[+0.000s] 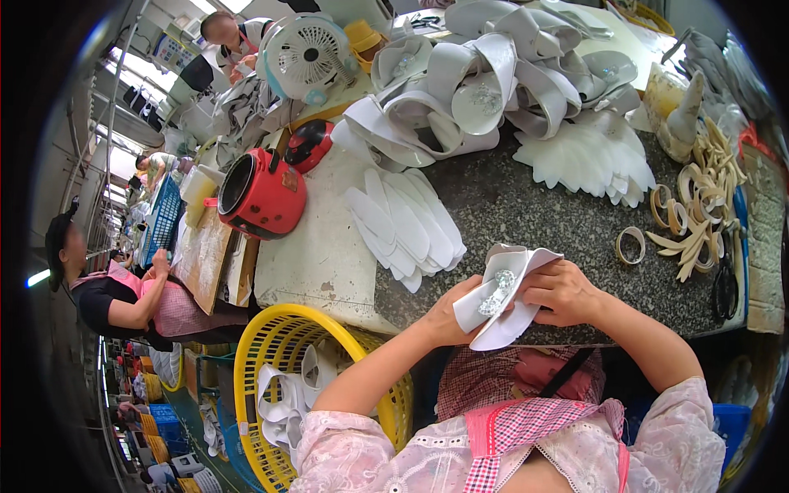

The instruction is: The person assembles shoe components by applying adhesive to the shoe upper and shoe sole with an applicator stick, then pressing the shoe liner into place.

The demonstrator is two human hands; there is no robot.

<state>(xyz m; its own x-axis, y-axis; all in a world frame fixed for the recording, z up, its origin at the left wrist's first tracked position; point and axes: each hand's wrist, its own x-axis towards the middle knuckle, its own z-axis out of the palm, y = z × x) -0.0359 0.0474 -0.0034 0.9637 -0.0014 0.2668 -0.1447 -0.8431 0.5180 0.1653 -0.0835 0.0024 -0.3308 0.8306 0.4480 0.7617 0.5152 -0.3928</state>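
Note:
Over the near edge of the dark speckled worktop (493, 193), a white shoe upper (475, 306) with a sparkling clear ornament (498, 294) is held between both my hands. My left hand (450, 316) is closed on its left side, fingers partly behind it. My right hand (563, 293) grips the right side, with its fingertips curled against the white material. Just beyond my left hand lies a spread of white insole-shaped pieces (407, 222). Further back, more white uppers (460, 90) are heaped, some bearing similar ornaments. A fan of overlapping white pieces (588, 156) rests right of the heap.
A yellow basket (246, 361) holding white uppers stands at my left. Beyond it are a red pot (275, 201), its lid (309, 146) and a fan (306, 53). Beige strips (708, 193), black scissors (726, 289) and a glue-stained container (664, 123) lie right. Other people work at left.

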